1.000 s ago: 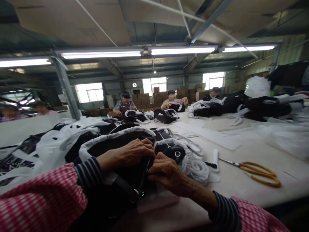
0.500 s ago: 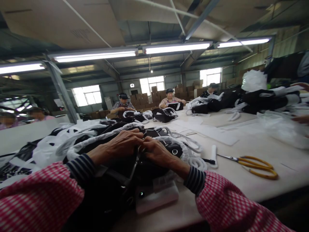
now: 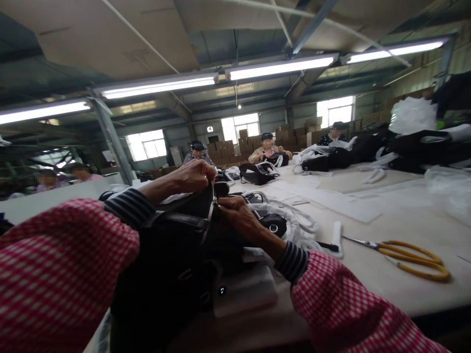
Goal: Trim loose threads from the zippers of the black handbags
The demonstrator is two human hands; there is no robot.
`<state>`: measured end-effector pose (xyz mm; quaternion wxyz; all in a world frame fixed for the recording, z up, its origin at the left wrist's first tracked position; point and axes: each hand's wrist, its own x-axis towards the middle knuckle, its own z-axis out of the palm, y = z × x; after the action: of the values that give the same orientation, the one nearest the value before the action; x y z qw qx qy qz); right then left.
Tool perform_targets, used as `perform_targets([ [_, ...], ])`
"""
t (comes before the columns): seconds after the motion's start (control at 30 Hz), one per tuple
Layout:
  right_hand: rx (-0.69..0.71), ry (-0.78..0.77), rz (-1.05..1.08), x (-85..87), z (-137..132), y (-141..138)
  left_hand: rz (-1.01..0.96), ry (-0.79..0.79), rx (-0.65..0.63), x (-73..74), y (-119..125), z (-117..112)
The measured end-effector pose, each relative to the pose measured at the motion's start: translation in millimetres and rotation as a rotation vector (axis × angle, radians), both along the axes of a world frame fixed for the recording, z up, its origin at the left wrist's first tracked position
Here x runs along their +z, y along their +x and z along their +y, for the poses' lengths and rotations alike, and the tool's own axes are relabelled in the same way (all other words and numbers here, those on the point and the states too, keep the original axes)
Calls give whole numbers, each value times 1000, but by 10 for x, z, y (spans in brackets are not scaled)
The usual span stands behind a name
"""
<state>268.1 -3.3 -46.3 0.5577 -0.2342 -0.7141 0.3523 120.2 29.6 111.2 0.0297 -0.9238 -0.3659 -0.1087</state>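
Observation:
A black bag (image 3: 172, 255) stands upright on the table right in front of me. My left hand (image 3: 193, 177) is closed on its top edge and holds it up. My right hand (image 3: 235, 213) pinches something small at the bag's opening, by the zip; I cannot make out what it is. Both arms wear red-and-white checked sleeves over striped cuffs. More black bags wrapped in white foam (image 3: 279, 220) lie just behind my right hand.
Yellow-handled scissors (image 3: 405, 251) lie on the white table (image 3: 368, 274) to the right. Piles of black bags and white wrapping (image 3: 405, 142) fill the far right. Several people (image 3: 268, 147) sit working at the far end, with cardboard boxes behind them.
My left hand has lifted the bag's top edge upward, so the bag stands taller. My right hand stayed at the opening. The view has tilted a little.

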Motion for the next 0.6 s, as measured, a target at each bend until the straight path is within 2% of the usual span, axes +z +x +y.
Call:
perform_targets([
  [0.03,-13,28,-21,25,-7,86,-12,-26,17,-14,8,22],
  [0.1,-102,144,-158,-1,-34,293,-6,-36,8,-151,-37,66],
  [0.17,-209,256,-370,-147,-85,494,33,-24,-83,-412,-180,81],
  [0.23,-260,303,-551,-370,-166,633,59,-34,-180,-737,-403,44],
  [0.3,-260,326,-657,-575,-255,692,65,9,-160,-1038,-649,-37],
  [0.37,-263,352,-722,-678,-317,696,105,190,-137,-1243,-842,-129],
  [0.4,-261,353,-750,-679,-329,691,129,277,-152,-1298,-900,-171],
  [0.47,-252,302,-782,-594,-304,686,191,367,-234,-1318,-930,-235],
  [0.53,-224,167,-766,-438,-226,677,232,337,-322,-1256,-870,-276],
  [0.6,-216,26,-723,-274,-122,637,230,223,-344,-1170,-775,-302],
])
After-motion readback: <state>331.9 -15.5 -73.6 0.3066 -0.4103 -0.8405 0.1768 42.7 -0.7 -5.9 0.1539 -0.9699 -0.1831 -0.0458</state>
